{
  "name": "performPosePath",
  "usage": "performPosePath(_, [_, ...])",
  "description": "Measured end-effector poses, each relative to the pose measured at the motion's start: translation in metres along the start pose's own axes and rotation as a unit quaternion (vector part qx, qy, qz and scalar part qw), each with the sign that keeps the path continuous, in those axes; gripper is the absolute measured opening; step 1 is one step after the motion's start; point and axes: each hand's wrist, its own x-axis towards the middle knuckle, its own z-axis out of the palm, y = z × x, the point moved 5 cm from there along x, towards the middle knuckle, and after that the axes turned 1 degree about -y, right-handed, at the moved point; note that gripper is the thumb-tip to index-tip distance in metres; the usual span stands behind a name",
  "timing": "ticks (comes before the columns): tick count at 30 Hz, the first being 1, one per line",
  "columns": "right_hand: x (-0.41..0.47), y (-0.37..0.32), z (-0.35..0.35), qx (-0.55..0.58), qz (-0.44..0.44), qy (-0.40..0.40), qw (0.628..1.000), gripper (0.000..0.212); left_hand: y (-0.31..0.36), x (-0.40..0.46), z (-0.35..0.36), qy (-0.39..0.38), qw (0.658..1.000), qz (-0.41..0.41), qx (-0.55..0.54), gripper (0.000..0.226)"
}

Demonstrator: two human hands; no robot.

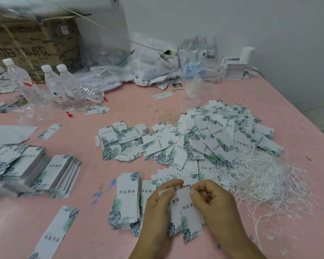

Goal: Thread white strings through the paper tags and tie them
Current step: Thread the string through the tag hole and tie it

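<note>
Two hands work close together at the near edge of the pink table (120,101). The left hand (157,206) pinches the top of a pair of white paper tags printed with green leaves (185,212), thumb and forefinger curled on the upper edge. The right hand (213,200) is curled at the same top corner, fingertips pinched there; whether a string is in them is too fine to see. A tangled heap of thin white strings (260,176) lies just right of the hands. Behind it spreads a loose pile of strung tags (223,133). Neat stacks of unstrung tags (127,199) sit just left of the hands. Three clear plastic water bottles with white caps (64,86) stand far left.
</note>
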Motion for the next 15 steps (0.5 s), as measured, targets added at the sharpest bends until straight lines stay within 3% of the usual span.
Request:
performPosePath(5, [-0.0004,0.0019,0.0046,0.042,0.035,-0.044,0.998,0.01,0.0014,-0.0005,0.0001,-0.008,0.999,-0.005,0.033,0.042])
performPosePath(15, [0.0041,0.0005,0.0028,0.07,0.063,-0.111,0.989,0.01,0.0024,-0.0006,-0.0023,-0.002,0.997,0.04,0.063,0.039])
